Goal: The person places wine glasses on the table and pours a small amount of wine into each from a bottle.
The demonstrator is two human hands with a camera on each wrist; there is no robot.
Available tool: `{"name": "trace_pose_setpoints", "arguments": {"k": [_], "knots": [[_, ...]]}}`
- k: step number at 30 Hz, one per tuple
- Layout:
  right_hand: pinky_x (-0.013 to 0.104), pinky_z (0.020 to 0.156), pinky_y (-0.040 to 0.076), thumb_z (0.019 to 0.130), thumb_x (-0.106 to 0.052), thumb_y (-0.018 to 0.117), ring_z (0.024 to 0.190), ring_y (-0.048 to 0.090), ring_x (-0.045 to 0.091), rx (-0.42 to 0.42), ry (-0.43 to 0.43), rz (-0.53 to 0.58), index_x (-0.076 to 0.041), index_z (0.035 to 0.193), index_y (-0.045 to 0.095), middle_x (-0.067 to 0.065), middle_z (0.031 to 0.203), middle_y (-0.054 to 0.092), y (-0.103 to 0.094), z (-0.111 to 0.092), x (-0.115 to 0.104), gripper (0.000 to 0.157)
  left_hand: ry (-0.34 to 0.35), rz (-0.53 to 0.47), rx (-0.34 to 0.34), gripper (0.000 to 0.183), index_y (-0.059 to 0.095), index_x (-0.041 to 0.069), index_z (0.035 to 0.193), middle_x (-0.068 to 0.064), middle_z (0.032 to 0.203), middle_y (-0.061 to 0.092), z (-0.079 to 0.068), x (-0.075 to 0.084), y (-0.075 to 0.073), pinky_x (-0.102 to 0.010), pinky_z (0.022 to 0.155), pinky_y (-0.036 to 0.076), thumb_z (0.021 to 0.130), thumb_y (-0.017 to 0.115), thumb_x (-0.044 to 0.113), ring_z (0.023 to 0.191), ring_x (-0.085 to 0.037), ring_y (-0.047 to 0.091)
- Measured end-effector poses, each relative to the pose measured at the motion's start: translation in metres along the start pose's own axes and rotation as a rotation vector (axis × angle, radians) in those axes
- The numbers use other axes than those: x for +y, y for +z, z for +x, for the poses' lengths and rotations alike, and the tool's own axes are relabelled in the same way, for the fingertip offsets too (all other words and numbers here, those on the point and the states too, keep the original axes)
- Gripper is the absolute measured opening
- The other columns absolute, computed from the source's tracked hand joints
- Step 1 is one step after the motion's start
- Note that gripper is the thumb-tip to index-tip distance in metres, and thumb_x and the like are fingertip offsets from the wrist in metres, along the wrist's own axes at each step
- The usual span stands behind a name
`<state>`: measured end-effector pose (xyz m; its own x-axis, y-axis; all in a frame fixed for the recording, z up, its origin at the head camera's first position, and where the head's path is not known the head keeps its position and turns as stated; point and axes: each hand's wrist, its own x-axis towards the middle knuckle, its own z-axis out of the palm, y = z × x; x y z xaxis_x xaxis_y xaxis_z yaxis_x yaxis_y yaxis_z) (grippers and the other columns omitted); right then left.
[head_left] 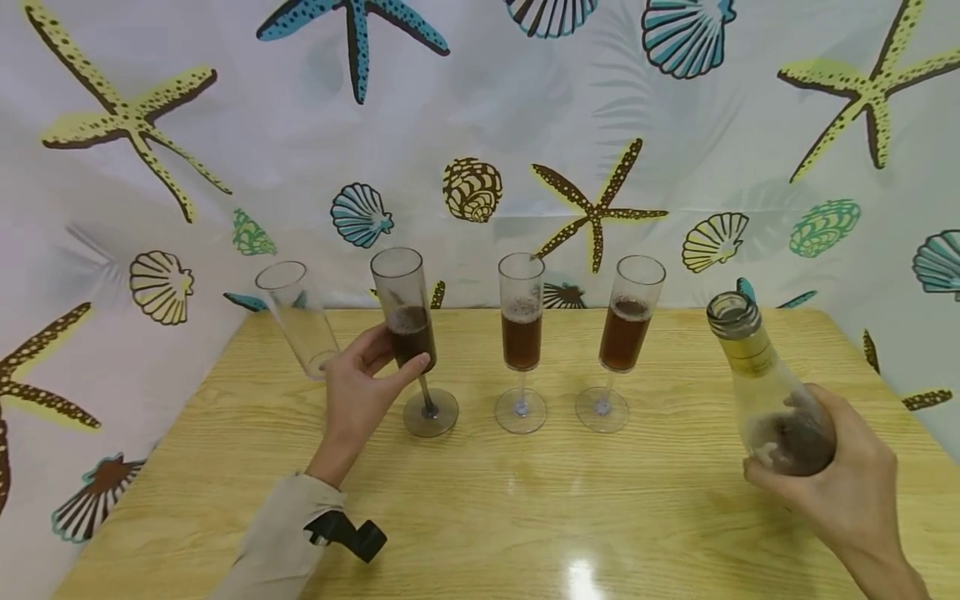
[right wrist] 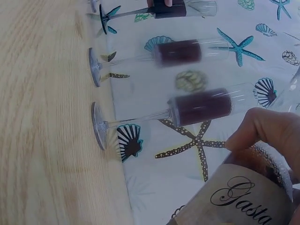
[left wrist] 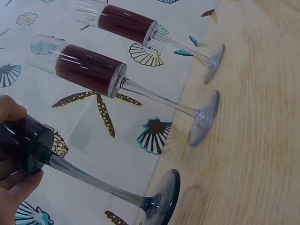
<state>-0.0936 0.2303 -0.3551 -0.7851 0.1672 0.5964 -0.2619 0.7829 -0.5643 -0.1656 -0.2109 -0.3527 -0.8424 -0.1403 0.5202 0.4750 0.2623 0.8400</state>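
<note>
My left hand (head_left: 356, 396) grips a smoky grey champagne flute (head_left: 401, 287) round its bowl, which is part filled with dark drink. The thumb is in front, and the flute's foot (left wrist: 165, 199) is right at the tabletop. Two clear flutes stand to its right, the middle one (head_left: 521, 333) and the right one (head_left: 626, 333), each about half full of reddish-brown drink. On the right side, my right hand (head_left: 851, 475) holds a clear glass bottle (head_left: 753, 362) round its body. Its uncapped mouth tips away from the hand, and dark liquid shows low inside. The label (right wrist: 243, 197) reads "Gasta".
At the far left, behind my left hand, stands a clear glass (head_left: 296, 321) with no drink visible in it. All stands on a light wood table (head_left: 480, 500). A cloth (head_left: 465, 125) printed with shells and starfish hangs behind and along both sides.
</note>
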Motion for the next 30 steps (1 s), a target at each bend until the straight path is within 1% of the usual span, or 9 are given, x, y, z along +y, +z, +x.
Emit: {"name": "trace_pose_setpoints", "arguments": {"k": [1, 2, 7, 11, 13, 15, 18, 22, 30], "knots": [[0.004, 0.068, 0.034, 0.048, -0.004, 0.089, 0.085, 0.043, -0.016, -0.001, 0.016, 0.004, -0.002, 0.123, 0.06, 0.011, 0.105, 0.065, 0.0, 0.0, -0.001, 0.08, -0.009, -0.001, 0.007, 0.049, 0.062, -0.004, 0.124, -0.021, 0.114, 0.066, 0.0, -0.002, 0.0, -0.02, 0.087, 0.052, 0.078, 0.078, -0.001, 0.097, -0.005, 0.065], [0.004, 0.068, 0.035, 0.048, -0.003, 0.089, 0.085, 0.041, -0.018, -0.003, 0.027, 0.012, -0.002, 0.123, 0.061, 0.011, 0.105, 0.065, 0.0, -0.001, -0.001, 0.081, -0.013, -0.004, 0.014, 0.049, 0.062, -0.005, 0.124, -0.022, 0.114, 0.066, 0.0, -0.004, 0.001, -0.02, 0.087, 0.052, 0.077, 0.078, -0.001, 0.097, -0.005, 0.065], [0.006, 0.068, 0.036, 0.047, -0.002, 0.091, 0.086, 0.043, -0.016, -0.02, 0.069, 0.03, -0.005, 0.126, 0.06, 0.009, 0.107, 0.065, 0.0, -0.003, 0.001, 0.085, -0.049, -0.019, 0.038, 0.05, 0.061, -0.005, 0.124, -0.023, 0.117, 0.065, -0.001, -0.009, 0.003, -0.02, 0.088, 0.051, 0.077, 0.078, -0.002, 0.099, -0.005, 0.064], [0.006, 0.07, 0.037, 0.049, 0.0, 0.092, 0.088, 0.046, -0.013, -0.046, 0.067, 0.062, -0.006, 0.123, 0.06, -0.014, 0.107, 0.057, 0.0, -0.005, 0.005, 0.08, -0.07, -0.017, 0.037, 0.05, 0.06, -0.004, 0.125, -0.021, 0.118, 0.064, -0.002, -0.013, 0.005, -0.02, 0.089, 0.051, 0.078, 0.078, 0.0, 0.101, -0.005, 0.063], [0.005, 0.07, 0.038, 0.052, 0.0, 0.092, 0.086, 0.049, -0.011, -0.075, 0.072, 0.086, -0.006, 0.122, 0.06, -0.022, 0.105, 0.052, 0.0, -0.005, 0.007, 0.077, -0.088, -0.012, 0.038, 0.05, 0.061, -0.003, 0.125, -0.021, 0.118, 0.064, -0.003, -0.015, 0.005, -0.019, 0.088, 0.051, 0.078, 0.078, 0.001, 0.1, -0.005, 0.063], [0.005, 0.071, 0.039, 0.056, -0.002, 0.091, 0.086, 0.05, -0.01, -0.108, 0.088, 0.102, -0.007, 0.122, 0.058, -0.023, 0.105, 0.051, -0.001, -0.007, 0.008, 0.074, -0.112, -0.01, 0.041, 0.05, 0.061, -0.003, 0.125, -0.021, 0.117, 0.065, -0.004, -0.016, 0.006, -0.019, 0.087, 0.051, 0.078, 0.079, 0.002, 0.099, -0.005, 0.064], [0.005, 0.071, 0.039, 0.06, -0.006, 0.091, 0.086, 0.051, -0.008, -0.146, 0.129, 0.114, -0.008, 0.123, 0.056, -0.016, 0.105, 0.053, -0.002, -0.008, 0.009, 0.073, -0.144, -0.006, 0.04, 0.049, 0.062, -0.003, 0.124, -0.021, 0.115, 0.066, -0.006, -0.017, 0.007, -0.019, 0.086, 0.051, 0.079, 0.079, 0.004, 0.097, -0.004, 0.064], [0.005, 0.071, 0.04, 0.061, -0.007, 0.091, 0.088, 0.05, -0.007, -0.154, 0.151, 0.119, -0.008, 0.123, 0.056, -0.013, 0.106, 0.053, -0.002, -0.009, 0.01, 0.072, -0.152, -0.013, 0.028, 0.049, 0.061, -0.002, 0.125, -0.02, 0.116, 0.065, -0.007, -0.019, 0.009, -0.02, 0.087, 0.051, 0.079, 0.079, 0.004, 0.098, -0.006, 0.064], [0.004, 0.071, 0.041, 0.056, -0.001, 0.092, 0.087, 0.052, -0.009, -0.13, 0.122, 0.131, -0.006, 0.122, 0.056, -0.023, 0.102, 0.053, -0.004, -0.008, 0.01, 0.076, -0.143, -0.028, -0.013, 0.051, 0.06, -0.001, 0.128, -0.018, 0.122, 0.063, -0.002, -0.02, 0.017, -0.022, 0.092, 0.05, 0.081, 0.078, 0.007, 0.11, -0.021, 0.062]]}}
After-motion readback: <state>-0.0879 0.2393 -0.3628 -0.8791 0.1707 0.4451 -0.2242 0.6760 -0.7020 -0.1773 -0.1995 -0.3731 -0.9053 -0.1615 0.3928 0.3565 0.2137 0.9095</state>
